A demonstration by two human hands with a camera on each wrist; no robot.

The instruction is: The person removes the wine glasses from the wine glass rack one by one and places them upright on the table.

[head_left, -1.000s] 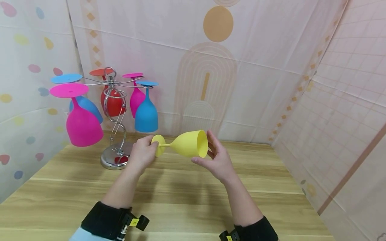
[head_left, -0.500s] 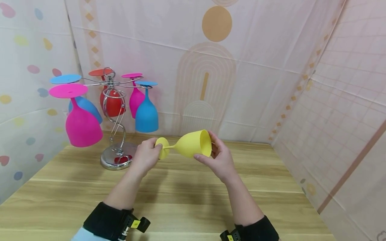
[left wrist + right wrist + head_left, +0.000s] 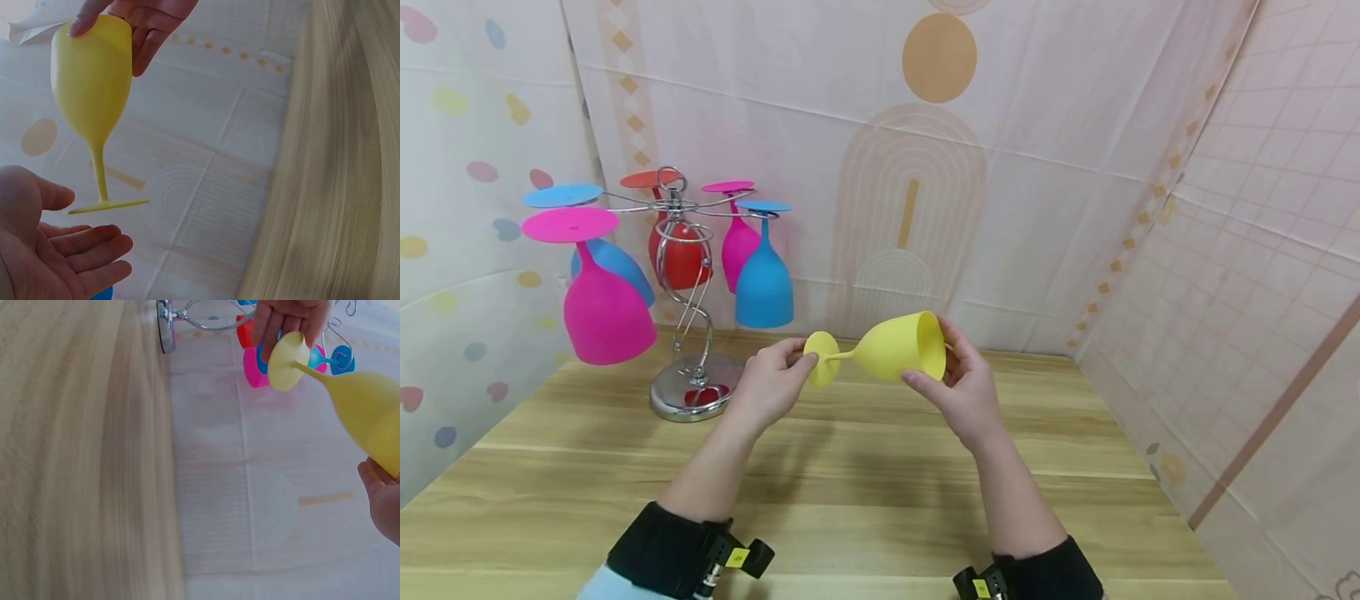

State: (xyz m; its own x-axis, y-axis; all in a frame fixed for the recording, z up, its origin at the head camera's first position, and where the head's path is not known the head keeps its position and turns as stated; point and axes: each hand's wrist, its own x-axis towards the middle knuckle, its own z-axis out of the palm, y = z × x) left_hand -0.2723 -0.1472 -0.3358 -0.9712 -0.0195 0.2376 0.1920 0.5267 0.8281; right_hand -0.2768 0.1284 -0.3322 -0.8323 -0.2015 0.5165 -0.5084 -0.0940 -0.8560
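Note:
A yellow plastic wine glass (image 3: 891,346) is held on its side above the table, foot to the left and mouth to the right. My right hand (image 3: 966,387) grips the bowl near its rim, thumb on the near side; in the left wrist view that thumb (image 3: 84,22) lies on the yellow surface. Around the foot (image 3: 109,206), my left hand (image 3: 62,244) has its thumb and fingers spread, with gaps showing between them and the disc. The right wrist view shows the foot (image 3: 289,361) in front of the left fingers (image 3: 272,328).
At the left stands a chrome glass rack (image 3: 696,387) on a round base. Upside-down glasses hang from it: pink (image 3: 606,312), blue (image 3: 765,283), red (image 3: 685,258) and others. Wood-grain table (image 3: 865,517) lies below; a patterned cloth (image 3: 1030,250) rises behind it.
Both hands and the yellow wine glass have moved to the right and slightly up. The right hand has come closer around the bowl's rim, while the left fingers have loosened at the foot.

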